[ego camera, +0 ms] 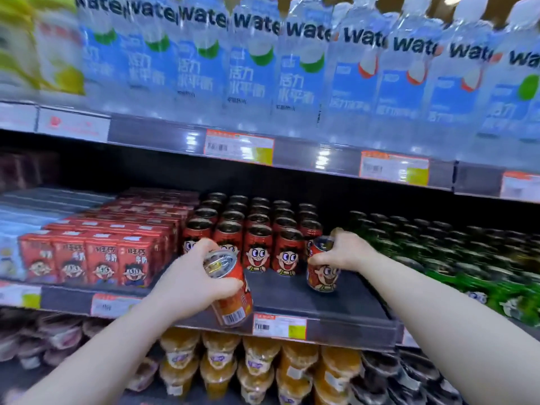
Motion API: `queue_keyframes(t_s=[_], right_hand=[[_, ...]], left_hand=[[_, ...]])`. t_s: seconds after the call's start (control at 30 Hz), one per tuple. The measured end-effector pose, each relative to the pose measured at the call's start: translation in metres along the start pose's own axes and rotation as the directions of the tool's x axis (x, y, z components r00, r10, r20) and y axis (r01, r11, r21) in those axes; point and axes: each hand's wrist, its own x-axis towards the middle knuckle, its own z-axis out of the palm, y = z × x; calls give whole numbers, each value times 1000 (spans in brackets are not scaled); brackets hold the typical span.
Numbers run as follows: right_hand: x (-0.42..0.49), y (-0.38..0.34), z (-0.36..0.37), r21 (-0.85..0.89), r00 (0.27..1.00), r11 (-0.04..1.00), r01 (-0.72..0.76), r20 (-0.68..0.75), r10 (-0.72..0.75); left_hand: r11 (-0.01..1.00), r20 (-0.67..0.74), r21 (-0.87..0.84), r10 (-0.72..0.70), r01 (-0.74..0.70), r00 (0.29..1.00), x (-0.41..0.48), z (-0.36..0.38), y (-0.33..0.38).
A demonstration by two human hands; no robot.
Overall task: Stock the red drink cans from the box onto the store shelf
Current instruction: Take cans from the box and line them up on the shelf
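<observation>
My left hand (190, 276) clasped a tilted red can (230, 290) over the shelf's (350, 302) near edge. My right hand (347, 252) gripped a second can (323, 273) from above, just right of the stocked rows (260, 241). My fingers hid that can's top, and I couldn't tell whether its base touched the shelf.
</observation>
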Motion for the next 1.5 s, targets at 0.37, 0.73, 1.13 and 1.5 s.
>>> queue_keyframes(t_s=[0.37,0.73,1.13,1.5], right_hand=[[62,23,12,180,981,979,91,154,-119],[61,20,18,53,997,999,-9,73,5],[12,-55,25,-50,893,908,415,-167,-417],[28,-159,65,5,666,708,707,335,-667]], left_hand=[[987,-167,104,-104,123,980,-1,1,-3],[974,-66,212,-66,78,996,53,-25,-7],[964,126,267,-27,-8,992,98,-27,-30],[797,-163,592,263,-119,951,68,-71,-61]])
